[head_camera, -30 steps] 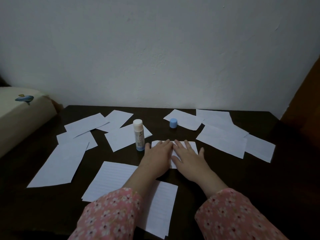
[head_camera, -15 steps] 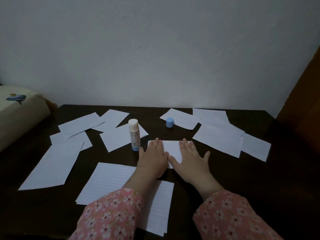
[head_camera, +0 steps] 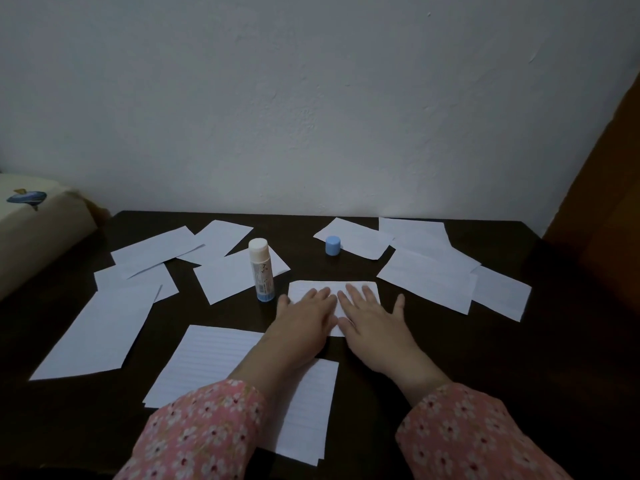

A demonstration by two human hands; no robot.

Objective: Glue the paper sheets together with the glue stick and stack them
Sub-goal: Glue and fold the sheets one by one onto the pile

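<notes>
Both hands lie flat, fingers straight and spread wide, side by side on a small lined paper sheet (head_camera: pixel 334 289) at the centre of the dark surface (head_camera: pixel 536 358); the left hand (head_camera: pixel 304 322) covers its left half, the right hand (head_camera: pixel 372 322) its right half, pressing it down. The glue stick (head_camera: pixel 261 269) stands upright and uncapped just beside the sheet at ten o'clock, apart from the left hand. Its blue cap (head_camera: pixel 332 245) sits at twelve o'clock on the edge of another sheet. Loose paper sheets (head_camera: pixel 426 277) lie scattered from nine round to three o'clock, and a larger lined sheet (head_camera: pixel 204 358) lies at six o'clock under the left forearm.
</notes>
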